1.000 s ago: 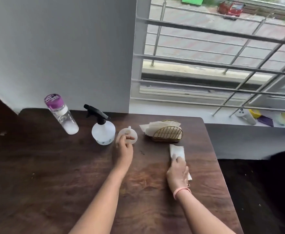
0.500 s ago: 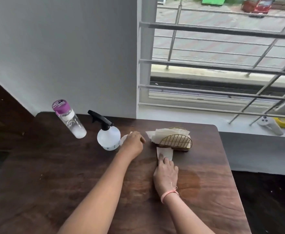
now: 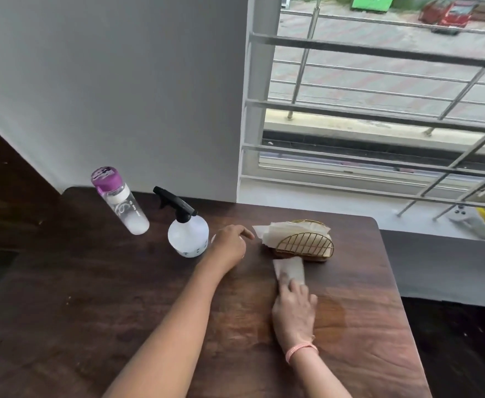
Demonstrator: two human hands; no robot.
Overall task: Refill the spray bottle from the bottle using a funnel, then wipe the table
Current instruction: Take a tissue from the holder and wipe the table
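Note:
A white spray bottle [image 3: 188, 236] with a black trigger head stands on the dark wooden table [image 3: 92, 311]. A clear bottle [image 3: 120, 201] with a purple cap stands to its left. My left hand [image 3: 230, 245] rests just right of the spray bottle, curled over the white funnel [image 3: 213, 239], which is almost wholly hidden. My right hand [image 3: 294, 308] presses flat on a folded white tissue [image 3: 290, 270] lying on the table, right in front of the napkin holder. A damp sheen shows on the wood to the right of that hand.
A gold wire napkin holder [image 3: 304, 247] with white napkins stands near the table's back edge. A grey wall and a barred window rise behind. A white remote-like object [image 3: 471, 221] lies on the window sill. The table's right edge drops to a dark floor.
My right hand has slid the tissue left and toward the napkin holder. My left hand has closed over the funnel and nudged it next to the spray bottle.

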